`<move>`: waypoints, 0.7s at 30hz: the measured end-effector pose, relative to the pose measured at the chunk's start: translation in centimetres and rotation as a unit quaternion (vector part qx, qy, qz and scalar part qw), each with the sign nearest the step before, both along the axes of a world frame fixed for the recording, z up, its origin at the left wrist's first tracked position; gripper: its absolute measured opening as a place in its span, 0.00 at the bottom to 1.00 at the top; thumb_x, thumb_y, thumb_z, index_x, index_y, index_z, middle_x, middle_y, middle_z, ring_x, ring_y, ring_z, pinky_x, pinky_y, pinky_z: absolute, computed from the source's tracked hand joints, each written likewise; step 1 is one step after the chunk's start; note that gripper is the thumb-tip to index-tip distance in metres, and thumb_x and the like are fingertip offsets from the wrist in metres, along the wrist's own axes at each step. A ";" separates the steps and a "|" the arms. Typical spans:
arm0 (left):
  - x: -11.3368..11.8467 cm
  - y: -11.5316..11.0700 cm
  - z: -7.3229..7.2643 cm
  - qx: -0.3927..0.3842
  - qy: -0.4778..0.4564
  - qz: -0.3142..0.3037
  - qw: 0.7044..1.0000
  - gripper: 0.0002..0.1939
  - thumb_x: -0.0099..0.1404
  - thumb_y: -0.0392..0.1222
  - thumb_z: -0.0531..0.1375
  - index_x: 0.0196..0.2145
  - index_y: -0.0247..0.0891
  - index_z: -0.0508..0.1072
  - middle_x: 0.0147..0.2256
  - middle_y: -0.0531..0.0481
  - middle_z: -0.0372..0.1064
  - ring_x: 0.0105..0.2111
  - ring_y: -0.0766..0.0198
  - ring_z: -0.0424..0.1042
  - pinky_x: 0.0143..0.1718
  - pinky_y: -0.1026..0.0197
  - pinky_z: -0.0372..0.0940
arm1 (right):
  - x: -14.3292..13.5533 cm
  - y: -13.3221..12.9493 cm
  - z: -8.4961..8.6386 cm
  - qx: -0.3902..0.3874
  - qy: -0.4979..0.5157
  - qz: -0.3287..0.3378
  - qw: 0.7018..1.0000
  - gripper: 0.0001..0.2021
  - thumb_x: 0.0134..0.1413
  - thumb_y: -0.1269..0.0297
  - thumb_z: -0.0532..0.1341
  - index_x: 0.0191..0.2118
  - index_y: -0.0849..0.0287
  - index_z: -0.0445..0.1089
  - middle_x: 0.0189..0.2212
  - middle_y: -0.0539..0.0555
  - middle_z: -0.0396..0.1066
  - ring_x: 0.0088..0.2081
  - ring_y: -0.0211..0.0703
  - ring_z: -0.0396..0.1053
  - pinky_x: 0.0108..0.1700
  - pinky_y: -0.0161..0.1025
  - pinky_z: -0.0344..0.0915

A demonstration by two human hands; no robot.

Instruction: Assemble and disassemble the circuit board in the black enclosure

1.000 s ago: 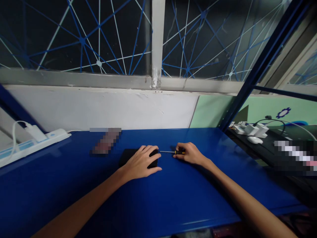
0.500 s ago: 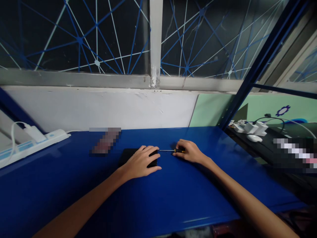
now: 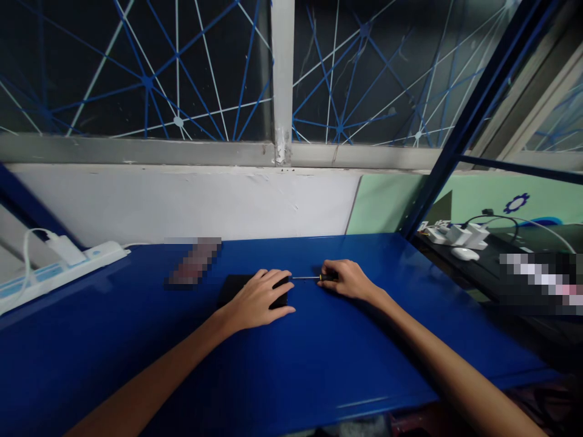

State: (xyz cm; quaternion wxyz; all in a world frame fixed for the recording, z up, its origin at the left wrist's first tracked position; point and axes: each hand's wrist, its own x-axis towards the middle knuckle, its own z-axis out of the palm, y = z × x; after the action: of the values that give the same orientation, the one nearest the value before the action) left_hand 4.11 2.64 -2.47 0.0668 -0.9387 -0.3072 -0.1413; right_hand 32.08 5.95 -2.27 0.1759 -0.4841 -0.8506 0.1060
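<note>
A flat black object, box-like (image 3: 232, 285), lies on the blue tabletop (image 3: 300, 364). Across its top and right side rests my left hand (image 3: 262, 297), palm down, with the fingers stretched and spread and the thumb apart from them. My right hand (image 3: 344, 278) is closed around the black and yellow handle of a screwdriver (image 3: 306, 278). The thin metal shaft points left and lies level, its tip at the right edge of the black object near my left fingertips. What the tip meets there is too small to make out.
A white power strip (image 3: 98, 254) with a plugged-in charger (image 3: 66, 247) lies at the left. Behind my left hand is a blurred-out reddish item (image 3: 194, 264). On a dark surface at the right are white adapters (image 3: 469, 235) and cables. A blue post (image 3: 437, 182) rises at the table's back right.
The view has shifted slightly. Both hands keep nearly the same place and pose, and the screwdriver stays at the black object's right edge.
</note>
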 end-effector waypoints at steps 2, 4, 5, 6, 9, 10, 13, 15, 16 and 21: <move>0.1 -0.1 0.0 0.003 0.001 -0.001 1.000 0.21 0.69 0.54 0.54 0.53 0.40 0.69 0.58 0.40 0.63 0.57 0.49 0.62 0.54 0.46 0.58 | 0.1 0.1 0.1 0.002 0.001 -0.002 1.000 0.10 0.52 0.56 0.64 0.35 0.57 0.69 0.27 0.49 0.71 0.26 0.36 0.62 0.29 0.33 0.48; 0.2 -0.3 0.1 0.006 -0.001 -0.004 1.000 0.21 0.70 0.53 0.54 0.54 0.39 0.69 0.58 0.40 0.62 0.57 0.50 0.62 0.55 0.47 0.57 | 0.2 0.2 0.1 0.001 0.000 -0.001 1.000 0.10 0.52 0.56 0.64 0.35 0.57 0.69 0.26 0.49 0.70 0.26 0.36 0.62 0.29 0.33 0.48; 0.3 -0.3 0.1 0.007 -0.003 -0.004 1.000 0.21 0.70 0.53 0.53 0.54 0.39 0.68 0.58 0.40 0.63 0.57 0.50 0.62 0.55 0.47 0.56 | 0.2 0.2 0.2 0.001 0.000 0.000 1.000 0.10 0.51 0.56 0.65 0.35 0.57 0.69 0.26 0.48 0.70 0.26 0.36 0.61 0.29 0.33 0.48; 0.4 -0.4 0.2 0.008 -0.004 -0.004 1.000 0.22 0.70 0.53 0.53 0.55 0.39 0.67 0.58 0.40 0.63 0.57 0.50 0.62 0.55 0.47 0.56 | 0.3 0.3 0.2 0.000 0.000 0.000 1.000 0.10 0.51 0.56 0.65 0.34 0.57 0.70 0.25 0.48 0.70 0.25 0.36 0.61 0.29 0.33 0.48; 0.5 -0.5 0.3 0.008 -0.008 -0.004 1.000 0.23 0.70 0.53 0.54 0.57 0.38 0.66 0.57 0.41 0.65 0.56 0.51 0.63 0.55 0.48 0.56 | 0.5 0.4 0.3 0.001 0.002 0.001 1.000 0.10 0.50 0.56 0.65 0.34 0.57 0.70 0.25 0.48 0.70 0.26 0.36 0.61 0.28 0.33 0.49; 0.6 -0.5 0.3 0.007 -0.007 -0.004 1.000 0.23 0.70 0.53 0.54 0.57 0.38 0.66 0.56 0.41 0.65 0.56 0.51 0.63 0.55 0.48 0.57 | 0.6 0.4 0.4 0.002 0.002 0.000 1.000 0.10 0.50 0.56 0.65 0.34 0.57 0.70 0.25 0.48 0.70 0.25 0.36 0.61 0.28 0.33 0.49; 0.6 -0.4 0.4 0.006 0.001 -0.002 1.000 0.24 0.70 0.53 0.54 0.57 0.37 0.65 0.56 0.41 0.65 0.57 0.51 0.63 0.55 0.49 0.56 | 0.9 0.5 0.6 0.000 0.003 -0.001 1.000 0.10 0.50 0.55 0.65 0.33 0.57 0.71 0.24 0.48 0.69 0.25 0.36 0.61 0.28 0.33 0.49; 0.5 -0.4 0.4 0.007 0.001 -0.001 1.000 0.24 0.70 0.53 0.53 0.58 0.37 0.64 0.57 0.40 0.65 0.57 0.51 0.63 0.56 0.49 0.56 | 1.1 0.5 0.7 -0.002 0.004 0.000 1.000 0.11 0.50 0.55 0.65 0.33 0.57 0.71 0.24 0.48 0.69 0.24 0.36 0.60 0.28 0.33 0.49; 0.5 -0.4 0.4 0.007 0.001 -0.001 1.000 0.25 0.70 0.54 0.53 0.59 0.37 0.64 0.57 0.40 0.65 0.57 0.51 0.63 0.56 0.49 0.56 | 1.2 0.6 0.8 -0.003 0.005 0.000 1.000 0.11 0.50 0.55 0.65 0.33 0.57 0.71 0.24 0.48 0.69 0.24 0.35 0.60 0.28 0.33 0.49; 0.4 -0.3 0.2 0.007 0.006 -0.004 1.000 0.24 0.71 0.53 0.52 0.59 0.39 0.63 0.60 0.41 0.61 0.59 0.51 0.60 0.57 0.48 0.55 | 1.3 0.6 0.9 -0.014 0.007 0.004 1.000 0.10 0.49 0.56 0.65 0.32 0.57 0.71 0.23 0.47 0.68 0.24 0.35 0.59 0.28 0.33 0.49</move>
State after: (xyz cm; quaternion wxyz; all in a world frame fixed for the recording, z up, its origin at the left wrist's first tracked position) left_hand 4.55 2.33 -2.29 0.0744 -0.9403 -0.3019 -0.1384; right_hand 33.39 6.57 -1.40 0.1741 -0.4823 -0.8498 0.1220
